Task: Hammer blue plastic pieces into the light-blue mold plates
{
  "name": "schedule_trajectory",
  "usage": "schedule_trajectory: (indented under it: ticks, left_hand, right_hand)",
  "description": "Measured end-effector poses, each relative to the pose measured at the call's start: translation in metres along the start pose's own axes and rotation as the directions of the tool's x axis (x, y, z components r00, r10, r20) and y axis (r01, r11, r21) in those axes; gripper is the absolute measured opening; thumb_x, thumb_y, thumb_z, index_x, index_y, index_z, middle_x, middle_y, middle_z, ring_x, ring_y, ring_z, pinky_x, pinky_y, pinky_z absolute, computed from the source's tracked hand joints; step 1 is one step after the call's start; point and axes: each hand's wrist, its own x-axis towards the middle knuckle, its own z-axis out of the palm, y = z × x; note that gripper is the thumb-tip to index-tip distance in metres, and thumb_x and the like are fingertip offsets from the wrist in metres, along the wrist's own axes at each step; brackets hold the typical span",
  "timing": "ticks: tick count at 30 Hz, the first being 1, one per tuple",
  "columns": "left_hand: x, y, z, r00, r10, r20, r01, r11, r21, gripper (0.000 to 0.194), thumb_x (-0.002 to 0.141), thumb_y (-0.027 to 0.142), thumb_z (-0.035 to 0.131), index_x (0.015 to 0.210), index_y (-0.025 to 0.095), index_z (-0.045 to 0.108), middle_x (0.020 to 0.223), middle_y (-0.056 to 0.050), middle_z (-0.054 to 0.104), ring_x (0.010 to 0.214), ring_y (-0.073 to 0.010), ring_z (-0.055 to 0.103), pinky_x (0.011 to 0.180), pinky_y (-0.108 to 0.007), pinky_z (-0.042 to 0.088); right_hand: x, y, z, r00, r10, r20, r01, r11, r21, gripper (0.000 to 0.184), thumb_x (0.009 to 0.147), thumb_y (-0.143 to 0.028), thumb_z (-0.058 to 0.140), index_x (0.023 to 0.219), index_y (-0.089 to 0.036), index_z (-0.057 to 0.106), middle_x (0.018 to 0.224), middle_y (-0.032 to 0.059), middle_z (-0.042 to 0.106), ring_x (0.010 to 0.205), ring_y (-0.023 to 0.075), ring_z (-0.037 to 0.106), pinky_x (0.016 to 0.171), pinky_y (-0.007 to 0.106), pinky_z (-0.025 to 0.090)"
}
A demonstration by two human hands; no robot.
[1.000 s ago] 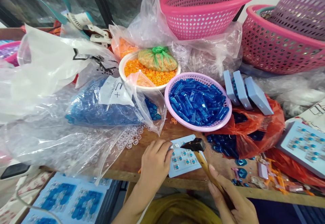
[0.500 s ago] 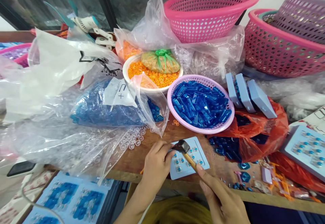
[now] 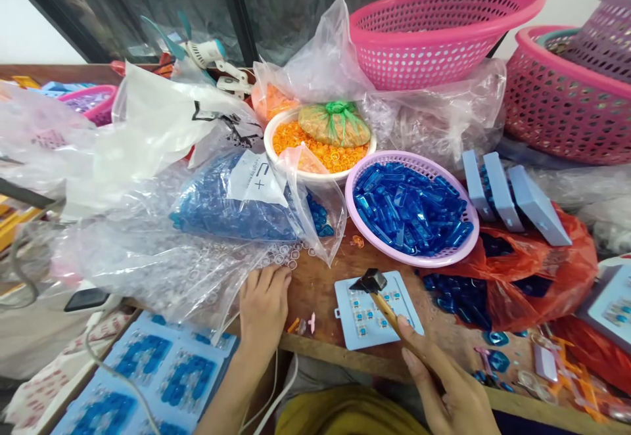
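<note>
My right hand (image 3: 438, 369) is closed round the wooden handle of a small hammer (image 3: 371, 282). Its dark metal head hangs over a light blue plastic tray (image 3: 351, 340), which carries several small clear-and-blue pieces in rows. To the left, my left hand (image 3: 265, 310) rests on the wooden table with its fingers extended, tips at the edge of a scatter of clear plastic rings (image 3: 286, 255). Those rings spill beside a clear plastic bag (image 3: 162, 277). Whether anything lies under the left fingertips is hidden.
A lilac basket (image 3: 352, 221) of blue plastic pieces stands behind the tray. Left of it are a white bowl (image 3: 270, 136) of orange rings and a bag of blue parts (image 3: 217, 208). A red plastic bag (image 3: 537, 297) and loose bits lie right; filled blue trays (image 3: 152, 382) sit lower left.
My left hand has left the blue tray and moved left to the clear rings, its fingers now extended. The hammer stays above the tray in my right hand. The view has shifted left.
</note>
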Motion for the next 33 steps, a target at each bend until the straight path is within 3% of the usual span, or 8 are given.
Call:
schedule_trajectory:
  ticks: [6,9,17,22,26,33]
  left_hand:
    - [-0.003,0.014,0.002,0.979,-0.056,0.194,0.106,0.960,-0.259,0.025,0.101,0.025,0.046,0.095,0.022,0.070,0.088,-0.004,0.072,0.083,-0.0230,0.065,0.076,-0.037,0.052]
    - [-0.005,0.016,0.007,0.983,-0.103,0.149,0.142,0.949,-0.281,0.026,0.101,0.026,0.045,0.100,0.021,0.070,0.091,-0.006,0.073,0.086,-0.0237,0.067,0.079,-0.038,0.055]
    - [-0.008,0.009,0.003,0.991,-0.019,0.130,0.063,0.939,-0.337,0.018,0.099,0.026,0.052,0.100,0.020,0.069,0.094,-0.005,0.072,0.087,-0.0213,0.069,0.081,-0.036,0.056]
    - [0.002,0.053,-0.007,0.995,0.051,0.090,-0.010,0.917,-0.398,0.013,0.099,0.026,0.057,0.101,0.021,0.069,0.095,-0.005,0.073,0.086,-0.0200,0.068,0.080,-0.034,0.054]
    - [0.000,0.086,-0.001,0.984,0.137,0.112,-0.072,0.890,-0.451,0.016,0.101,0.025,0.053,0.099,0.022,0.069,0.091,-0.005,0.073,0.081,-0.0196,0.067,0.075,-0.033,0.053]
    - [-0.007,0.094,0.012,0.994,0.063,0.093,-0.012,0.885,-0.466,0.013,0.099,0.020,0.058,0.099,0.020,0.071,0.090,-0.004,0.074,0.080,-0.0200,0.067,0.073,-0.032,0.054]
  right_hand:
    - [0.001,-0.003,-0.002,0.999,0.026,-0.024,-0.026,0.999,0.032,0.051,0.099,-0.017,0.053,0.149,-0.024,0.049,0.122,0.0057,0.076,0.102,0.0180,0.077,0.084,0.020,0.061]
    - [0.001,-0.004,-0.003,0.998,0.038,-0.054,-0.036,0.998,0.042,0.049,0.098,-0.017,0.055,0.146,-0.025,0.053,0.122,0.0048,0.076,0.104,0.0182,0.076,0.086,0.020,0.060]
    - [-0.006,-0.001,-0.009,0.986,0.155,-0.064,-0.151,0.986,0.068,0.035,0.097,-0.025,0.059,0.130,-0.021,0.068,0.120,0.0070,0.077,0.101,0.0206,0.077,0.085,0.021,0.061]
    - [-0.014,-0.001,-0.011,0.976,0.194,-0.096,-0.187,0.979,0.080,0.034,0.096,-0.025,0.060,0.128,-0.023,0.069,0.119,0.0048,0.078,0.098,0.0198,0.078,0.085,0.021,0.060]
    - [-0.022,-0.003,-0.015,0.968,0.224,-0.116,-0.214,0.973,0.090,0.038,0.096,-0.023,0.061,0.134,-0.024,0.066,0.119,0.0042,0.077,0.097,0.0196,0.078,0.083,0.020,0.061]
    - [-0.030,-0.007,-0.010,0.989,0.120,-0.087,-0.112,0.989,0.096,0.049,0.096,-0.015,0.059,0.144,-0.025,0.057,0.121,0.0055,0.077,0.099,0.0187,0.077,0.086,0.019,0.060]
